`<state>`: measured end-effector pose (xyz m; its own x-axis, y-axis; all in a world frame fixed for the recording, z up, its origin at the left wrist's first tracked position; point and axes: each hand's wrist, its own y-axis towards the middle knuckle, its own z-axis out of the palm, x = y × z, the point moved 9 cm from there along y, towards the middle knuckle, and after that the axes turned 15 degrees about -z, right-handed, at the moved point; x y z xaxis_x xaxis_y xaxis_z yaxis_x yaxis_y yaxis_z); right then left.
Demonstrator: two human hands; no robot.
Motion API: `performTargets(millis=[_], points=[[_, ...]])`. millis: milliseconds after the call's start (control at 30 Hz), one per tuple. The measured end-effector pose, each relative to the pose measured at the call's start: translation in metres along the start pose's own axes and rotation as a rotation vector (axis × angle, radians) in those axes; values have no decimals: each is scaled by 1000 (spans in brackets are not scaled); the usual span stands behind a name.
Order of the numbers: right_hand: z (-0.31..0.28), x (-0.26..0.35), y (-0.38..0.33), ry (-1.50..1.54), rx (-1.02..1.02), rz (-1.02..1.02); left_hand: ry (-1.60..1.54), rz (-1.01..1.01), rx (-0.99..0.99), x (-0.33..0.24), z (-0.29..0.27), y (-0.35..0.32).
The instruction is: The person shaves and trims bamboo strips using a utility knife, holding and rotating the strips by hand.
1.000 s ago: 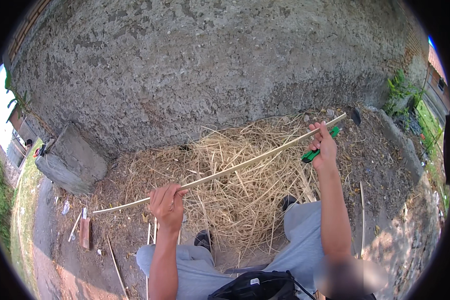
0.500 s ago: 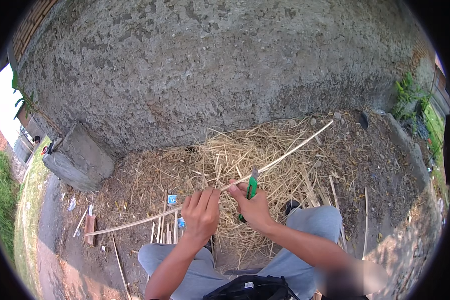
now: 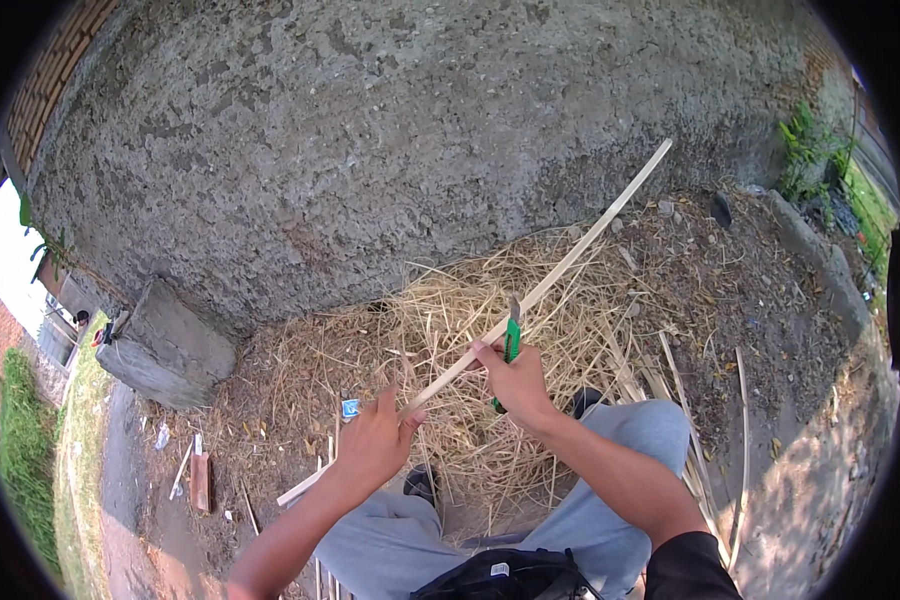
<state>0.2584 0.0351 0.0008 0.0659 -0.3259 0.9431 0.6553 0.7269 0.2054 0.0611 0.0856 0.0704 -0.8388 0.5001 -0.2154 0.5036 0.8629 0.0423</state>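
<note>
Pale strip (image 3: 560, 267): slanting over the heap of shavings (image 3: 520, 470), one end out past its back right side, the other part in my hands over its front left.
Wall (image 3: 400, 150): grey and rough, rising behind the heap.
Heap: straw-coloured, tangled, on the ground ahead of me.
Trousers (image 3: 610, 465): grey, my knees bent at the near side of the heap.
Concrete block (image 3: 170, 345): left of the heap, close to the wall.
Black bag (image 3: 505, 578): at my lap, on the near side of the heap.
Loose strips (image 3: 741, 430): on the ground to the right of the heap.
Left hand (image 3: 375, 445): over the heap's front left edge, fingers closed about the strip; a pale end (image 3: 300, 487) shows beyond my wrist, but my hand hides whether it joins.
Right hand (image 3: 518, 382): above the middle of the heap, fingers wrapped round the green cutter, thumb against the strip.
Green cutter (image 3: 512, 343): above the heap, blade up beside the strip; I cannot tell if they touch.
Brown slab (image 3: 200, 483): on the ground, well left of the heap.
Blue packet (image 3: 350, 408): just left of the heap.
</note>
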Motion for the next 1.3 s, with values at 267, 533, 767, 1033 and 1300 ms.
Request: performTargets(millis=[267,533,767,1033,1300], points=[[-1,29,11,-114,195,-4,-663,-110,379,19,30,2],[30,49,-32,-647,507,-372,-1105,-623,613,38,68,-16],[51,25,-60,-737,597,-591,-1186,-594,523,47,99,-16],[64,23,-67,-705,528,-757,-1154,-327,188,60,96,-14],[74,27,-72,-804,511,-830,-782,-252,43,61,75,-24]])
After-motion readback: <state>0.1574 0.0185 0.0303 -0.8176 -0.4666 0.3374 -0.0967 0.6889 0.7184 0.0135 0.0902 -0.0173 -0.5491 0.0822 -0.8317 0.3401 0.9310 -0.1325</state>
